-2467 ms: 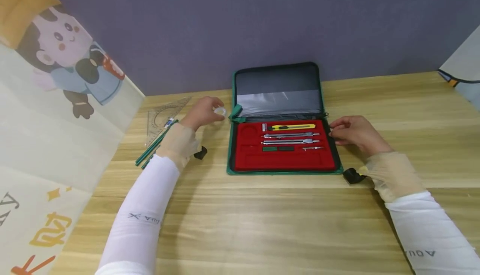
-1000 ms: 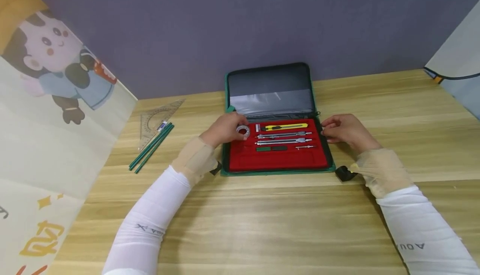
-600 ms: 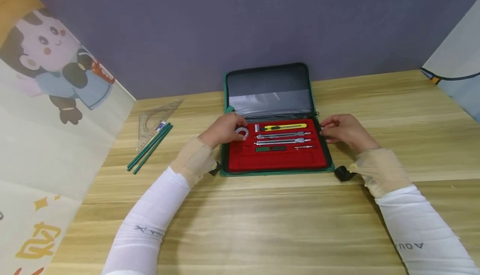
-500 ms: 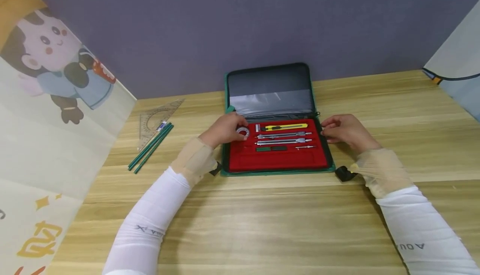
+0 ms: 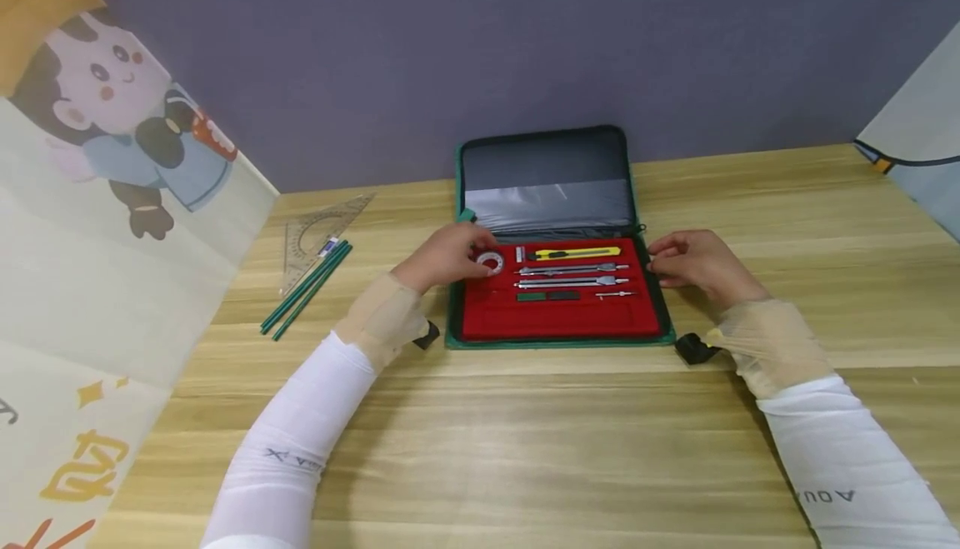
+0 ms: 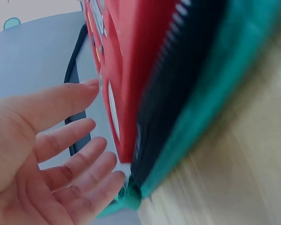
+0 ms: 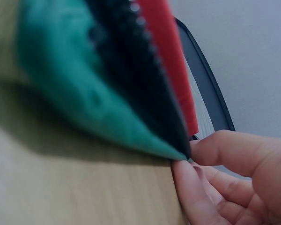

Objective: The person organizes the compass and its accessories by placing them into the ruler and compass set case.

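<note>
A zip case (image 5: 561, 343) with green edges lies unfolded, its lid tilted up behind a red tray (image 5: 555, 317). A clear round ring (image 5: 490, 262) sits in the tray's upper left recess, its rim (image 6: 114, 110) showing edge-on in the left wrist view. Around its left side is the left hand (image 5: 442, 257), thumb tip at or near the ring; in the left wrist view that hand (image 6: 51, 154) has its fingers loosely extended. The right hand (image 5: 701, 266) pinches the case's right edge, and the right wrist view shows this hand (image 7: 234, 173) with finger and thumb on the rim.
The tray holds a yellow cutter (image 5: 577, 254), two silver compasses (image 5: 573, 281), small dark green blocks (image 5: 547, 296) and a small metal piece (image 5: 615, 293). Left on the table (image 5: 525, 449) lie green pencils (image 5: 307, 289) and a clear set square (image 5: 330, 220). A grey panel (image 5: 525, 41) stands behind.
The left hand has carried the ring rightward from beside the case into the tray's recess, and its fingers have since loosened slightly. The right hand keeps its place at the case's edge.
</note>
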`<state>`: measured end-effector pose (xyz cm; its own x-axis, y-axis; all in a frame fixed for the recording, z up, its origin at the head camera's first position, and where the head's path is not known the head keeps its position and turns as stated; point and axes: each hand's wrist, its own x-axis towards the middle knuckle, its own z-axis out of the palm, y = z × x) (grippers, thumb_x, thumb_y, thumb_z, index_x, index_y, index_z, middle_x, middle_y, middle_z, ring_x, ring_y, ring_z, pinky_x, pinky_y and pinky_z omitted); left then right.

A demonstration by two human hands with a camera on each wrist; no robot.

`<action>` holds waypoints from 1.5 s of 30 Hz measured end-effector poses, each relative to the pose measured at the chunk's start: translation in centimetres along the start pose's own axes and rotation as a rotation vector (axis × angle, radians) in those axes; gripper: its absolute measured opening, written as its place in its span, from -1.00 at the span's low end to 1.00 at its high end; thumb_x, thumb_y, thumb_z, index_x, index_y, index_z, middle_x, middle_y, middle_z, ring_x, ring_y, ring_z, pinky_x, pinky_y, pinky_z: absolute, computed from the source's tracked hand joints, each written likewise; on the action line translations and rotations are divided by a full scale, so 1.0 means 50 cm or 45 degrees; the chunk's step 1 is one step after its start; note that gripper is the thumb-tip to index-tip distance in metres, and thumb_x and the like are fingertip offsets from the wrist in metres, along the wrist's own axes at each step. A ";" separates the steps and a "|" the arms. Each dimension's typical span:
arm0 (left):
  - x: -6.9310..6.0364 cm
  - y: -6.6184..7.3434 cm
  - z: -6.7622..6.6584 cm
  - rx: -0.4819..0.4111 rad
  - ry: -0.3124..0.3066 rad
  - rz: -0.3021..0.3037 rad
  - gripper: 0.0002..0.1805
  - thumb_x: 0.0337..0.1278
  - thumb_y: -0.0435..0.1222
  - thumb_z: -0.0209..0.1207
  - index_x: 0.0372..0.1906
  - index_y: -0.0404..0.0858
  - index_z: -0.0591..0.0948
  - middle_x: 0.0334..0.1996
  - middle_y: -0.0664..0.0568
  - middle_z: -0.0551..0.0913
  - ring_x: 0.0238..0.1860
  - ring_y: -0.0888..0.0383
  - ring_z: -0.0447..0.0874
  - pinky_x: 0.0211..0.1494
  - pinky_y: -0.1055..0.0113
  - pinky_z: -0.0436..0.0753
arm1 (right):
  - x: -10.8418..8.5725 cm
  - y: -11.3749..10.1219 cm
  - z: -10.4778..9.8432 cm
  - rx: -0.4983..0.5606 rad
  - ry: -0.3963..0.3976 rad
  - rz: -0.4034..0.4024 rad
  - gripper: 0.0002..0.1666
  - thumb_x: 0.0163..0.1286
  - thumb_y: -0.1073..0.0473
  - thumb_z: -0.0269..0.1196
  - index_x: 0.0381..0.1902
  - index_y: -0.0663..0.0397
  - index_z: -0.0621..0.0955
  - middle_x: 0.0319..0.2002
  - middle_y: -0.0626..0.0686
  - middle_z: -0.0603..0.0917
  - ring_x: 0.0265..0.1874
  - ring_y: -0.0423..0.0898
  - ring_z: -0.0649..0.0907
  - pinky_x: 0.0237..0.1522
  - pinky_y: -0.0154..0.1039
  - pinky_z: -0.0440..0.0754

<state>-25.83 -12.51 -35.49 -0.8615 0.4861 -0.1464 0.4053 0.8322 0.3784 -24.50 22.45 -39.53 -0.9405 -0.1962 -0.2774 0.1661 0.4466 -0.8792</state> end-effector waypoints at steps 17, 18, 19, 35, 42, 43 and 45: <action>-0.095 -0.100 -0.070 -0.044 0.144 -0.296 -0.41 0.13 -0.26 0.24 0.25 -0.34 0.38 0.05 -0.30 0.53 -0.05 -0.13 0.54 -0.01 0.01 0.54 | 0.000 0.006 -0.003 0.047 0.011 0.036 -0.48 0.31 0.32 0.15 0.16 0.51 0.33 -0.36 -0.07 0.54 -0.46 -0.35 0.60 -0.34 -0.38 0.68; -0.102 -0.109 -0.078 -0.037 0.147 -0.317 -0.40 0.14 -0.27 0.23 0.27 -0.34 0.36 0.06 -0.31 0.52 -0.05 -0.15 0.54 -0.01 -0.01 0.54 | 0.000 0.006 -0.003 0.044 0.010 0.034 -0.48 0.31 0.32 0.14 0.16 0.51 0.32 -0.35 -0.07 0.54 -0.46 -0.36 0.59 -0.34 -0.39 0.68; -0.109 -0.117 -0.086 -0.035 0.148 -0.336 -0.39 0.15 -0.28 0.22 0.28 -0.36 0.34 0.06 -0.33 0.51 -0.04 -0.18 0.53 0.00 -0.03 0.53 | 0.000 0.006 -0.004 0.041 0.013 0.039 -0.48 0.30 0.32 0.15 0.16 0.51 0.32 -0.35 -0.07 0.54 -0.46 -0.36 0.59 -0.34 -0.39 0.68; -0.199 -0.231 -0.119 0.255 0.063 -0.509 -0.77 -0.03 -0.40 0.18 -0.24 -0.47 0.59 -0.22 -0.32 0.61 -0.22 -0.20 0.57 -0.14 -0.04 0.57 | 0.003 0.009 -0.009 0.029 0.010 0.044 -0.47 0.30 0.34 0.16 0.16 0.52 0.32 -0.34 -0.09 0.54 -0.45 -0.37 0.57 -0.33 -0.38 0.68; -0.226 -0.239 -0.113 0.337 0.012 -0.592 -0.72 -0.21 -0.42 0.16 -0.75 -0.18 0.31 -0.71 0.03 0.31 -0.59 0.09 0.25 -0.59 0.28 0.32 | 0.002 0.005 -0.005 0.035 0.002 0.033 -0.48 0.30 0.38 0.16 0.15 0.53 0.31 -0.36 -0.09 0.52 -0.47 -0.36 0.57 -0.33 -0.38 0.68; -0.229 -0.238 -0.112 0.340 -0.004 -0.612 -0.75 -0.21 -0.42 0.17 -0.73 -0.20 0.34 -0.68 0.01 0.37 -0.58 0.07 0.30 -0.59 0.27 0.36 | 0.001 0.004 -0.005 0.039 -0.003 0.028 -0.48 0.29 0.38 0.16 0.15 0.54 0.31 -0.37 -0.10 0.53 -0.47 -0.36 0.57 -0.33 -0.38 0.68; -0.235 -0.236 -0.110 0.341 -0.036 -0.653 -0.81 -0.21 -0.42 0.16 -0.70 -0.24 0.39 -0.64 -0.04 0.43 -0.55 0.05 0.34 -0.60 0.24 0.41 | 0.001 0.003 -0.004 0.040 -0.005 0.020 -0.48 0.29 0.38 0.16 0.15 0.55 0.31 -0.38 -0.11 0.53 -0.48 -0.35 0.57 -0.35 -0.39 0.68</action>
<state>-22.16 -29.52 -33.18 -0.9612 0.0067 -0.2757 0.0043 0.9999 0.0090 -24.59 22.68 -39.61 -0.9364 -0.1930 -0.2929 0.1904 0.4218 -0.8865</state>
